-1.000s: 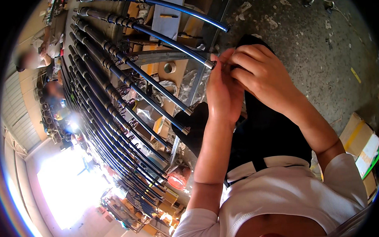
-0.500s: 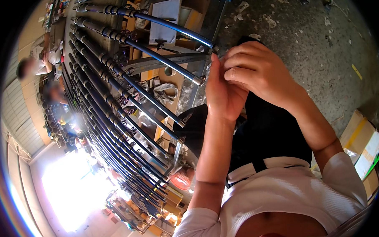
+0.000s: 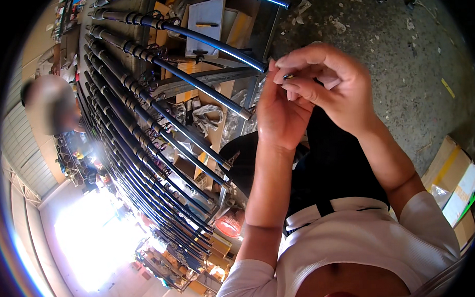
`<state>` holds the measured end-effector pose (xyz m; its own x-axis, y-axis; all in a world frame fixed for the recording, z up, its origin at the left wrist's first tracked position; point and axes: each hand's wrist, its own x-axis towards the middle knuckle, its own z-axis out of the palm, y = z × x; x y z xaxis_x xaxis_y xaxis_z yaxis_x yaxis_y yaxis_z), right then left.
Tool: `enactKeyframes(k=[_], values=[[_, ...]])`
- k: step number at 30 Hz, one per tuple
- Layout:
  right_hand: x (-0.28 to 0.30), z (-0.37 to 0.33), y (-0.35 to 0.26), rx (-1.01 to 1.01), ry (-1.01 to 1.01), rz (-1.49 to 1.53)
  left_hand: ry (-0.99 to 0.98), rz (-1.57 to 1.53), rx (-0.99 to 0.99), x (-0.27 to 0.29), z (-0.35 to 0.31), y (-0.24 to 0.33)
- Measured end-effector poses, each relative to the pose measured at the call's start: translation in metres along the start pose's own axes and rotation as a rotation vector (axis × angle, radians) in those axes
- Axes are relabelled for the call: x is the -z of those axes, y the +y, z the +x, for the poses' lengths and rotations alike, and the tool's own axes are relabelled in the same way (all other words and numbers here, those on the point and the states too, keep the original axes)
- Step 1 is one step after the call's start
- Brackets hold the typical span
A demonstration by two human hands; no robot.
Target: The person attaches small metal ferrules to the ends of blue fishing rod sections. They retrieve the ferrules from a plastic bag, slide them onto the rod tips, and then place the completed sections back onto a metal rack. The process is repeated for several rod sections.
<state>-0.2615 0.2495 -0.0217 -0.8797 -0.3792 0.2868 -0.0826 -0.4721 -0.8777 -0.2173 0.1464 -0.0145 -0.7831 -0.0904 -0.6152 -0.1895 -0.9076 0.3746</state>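
My right hand (image 3: 332,85) is raised over my lap, its thumb and forefinger pinching a small, dark, shiny piece (image 3: 287,77) too small to name. Right beside it, my left hand (image 3: 282,115) is turned palm up with its thumb pointing upward. The right hand covers most of the left fingers, so their grip is hidden. Just left of the fingertips ends a dark blue fishing rod (image 3: 213,43). Below it lies another blue rod (image 3: 201,89), its end near my left wrist.
Many more rods (image 3: 143,136) fan out on a rack to the left. Beneath them are cardboard boxes, plastic wrap and a white board (image 3: 204,26) with a pen-like strip on it. A red basket (image 3: 229,224) stands lower down. Cartons (image 3: 447,167) sit at right. Another person (image 3: 48,61) is far left.
My right hand has turned and its fingers have spread, bringing the small dark piece into sight. The left hand has hardly moved. A pen-like strip now shows on the white board.
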Motion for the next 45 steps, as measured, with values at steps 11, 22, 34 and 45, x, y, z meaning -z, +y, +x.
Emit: enactKeyframes(k=[11,22,34,45], values=[[0.002,0.014,-0.003,-0.105,-0.028,0.676,-0.481,-0.049,-0.235,-0.017,0.013,0.036],[-0.008,0.024,-0.009,-0.237,-0.093,0.734,-0.602,-0.090,-0.266,-0.026,0.019,0.041],[-0.012,0.021,-0.012,-0.232,0.005,0.627,-0.602,0.072,-0.340,-0.031,0.011,0.046],[-0.033,0.019,-0.008,0.006,0.206,0.404,-0.536,0.108,-0.424,-0.031,0.003,0.040]])
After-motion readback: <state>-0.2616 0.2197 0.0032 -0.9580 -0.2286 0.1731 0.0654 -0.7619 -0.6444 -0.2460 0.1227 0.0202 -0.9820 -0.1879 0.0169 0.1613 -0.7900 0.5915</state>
